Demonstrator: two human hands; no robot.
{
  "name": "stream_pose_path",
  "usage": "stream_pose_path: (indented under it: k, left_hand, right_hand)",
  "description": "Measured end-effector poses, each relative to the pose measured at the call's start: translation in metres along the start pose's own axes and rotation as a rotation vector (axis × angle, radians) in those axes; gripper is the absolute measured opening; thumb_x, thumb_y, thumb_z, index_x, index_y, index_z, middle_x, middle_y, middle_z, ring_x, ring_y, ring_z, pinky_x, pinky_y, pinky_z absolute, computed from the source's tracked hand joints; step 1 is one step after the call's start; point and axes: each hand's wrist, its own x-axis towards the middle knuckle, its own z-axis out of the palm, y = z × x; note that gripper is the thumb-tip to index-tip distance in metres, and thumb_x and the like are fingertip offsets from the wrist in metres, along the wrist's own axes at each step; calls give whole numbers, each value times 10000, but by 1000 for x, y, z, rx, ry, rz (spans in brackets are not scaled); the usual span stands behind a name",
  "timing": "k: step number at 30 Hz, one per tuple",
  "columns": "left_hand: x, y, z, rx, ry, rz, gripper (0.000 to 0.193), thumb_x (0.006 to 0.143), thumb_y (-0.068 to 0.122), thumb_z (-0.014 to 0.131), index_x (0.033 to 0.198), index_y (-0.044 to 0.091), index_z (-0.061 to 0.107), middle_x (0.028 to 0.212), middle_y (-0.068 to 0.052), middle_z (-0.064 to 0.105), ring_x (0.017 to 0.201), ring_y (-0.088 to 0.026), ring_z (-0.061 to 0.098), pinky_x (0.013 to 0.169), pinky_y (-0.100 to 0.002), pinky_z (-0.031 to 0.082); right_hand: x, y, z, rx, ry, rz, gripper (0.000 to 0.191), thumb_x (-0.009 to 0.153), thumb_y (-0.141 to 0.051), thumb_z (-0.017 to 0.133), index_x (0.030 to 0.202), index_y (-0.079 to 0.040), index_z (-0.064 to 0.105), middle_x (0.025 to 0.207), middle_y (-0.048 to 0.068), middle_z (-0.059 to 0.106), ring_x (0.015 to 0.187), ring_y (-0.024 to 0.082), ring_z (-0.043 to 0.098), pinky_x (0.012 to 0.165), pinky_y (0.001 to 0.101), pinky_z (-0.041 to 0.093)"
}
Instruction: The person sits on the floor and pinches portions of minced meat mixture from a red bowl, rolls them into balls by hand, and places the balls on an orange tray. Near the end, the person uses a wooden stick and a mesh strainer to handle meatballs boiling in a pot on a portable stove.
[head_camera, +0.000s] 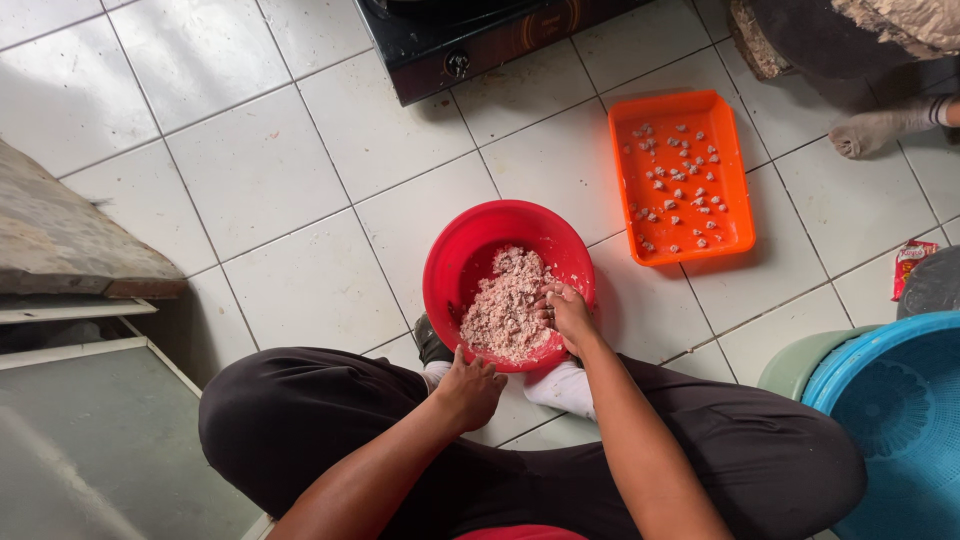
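White tiled floor (300, 190): carries all items. Blue basket (900, 420): lower right, well apart. Orange tray (735, 215): just right of the bowl, holds small formed lumps. Red bowl (470, 260): before the seated person, holds pale minced mixture (505, 310). Left hand (468, 388): fingers clamped on the bowl's near rim. Right hand (568, 312): fingers curled into the mixture, gripping some. Risk, judged: hard digging could tip the bowl if the rim hold slackens, spilling mixture onto the floor.

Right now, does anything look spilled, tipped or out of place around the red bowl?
Nothing stands out. The pale minced mixture stays inside the round red plastic bowl, and the small lumps sit within the orange rectangular tray.
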Motion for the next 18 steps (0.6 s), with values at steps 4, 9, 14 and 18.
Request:
stream_pose_path:
  k: [4,9,14,18]
  left_hand:
    - [-4,0,1,-15,38,40,430,950,186,502,1355,62,576,1350,-163,595,1331,-352,514,1152,-726,213]
    - [-10,-3,2,1,96,54,430,959,205,492,1348,43,577,1352,-193,588,1344,-393,492,1139,-729,214]
    - [-17,-4,2,-33,126,67,467,964,212,480,1388,32,562,1384,-214,569,1377,-398,467,1147,-728,199]
    - [-23,-4,4,-45,165,93,508,970,226,467,1434,27,527,1442,-237,526,1404,-410,434,1145,-732,179]
  right_hand:
    - [0,7,8,-251,34,-136,230,1045,-210,555,1094,-53,716,851,13,638,717,97,546,624,269,450]
    - [5,15,21,-581,68,-169,317,1044,-264,494,998,-69,740,896,77,730,768,171,678,726,338,557]
    - [16,15,33,-988,74,-177,257,971,-307,573,1020,-164,781,974,187,744,919,332,710,835,430,549]
    - [44,5,46,-1077,74,-178,276,977,-333,554,1008,-142,751,1014,188,763,989,365,730,878,462,563]
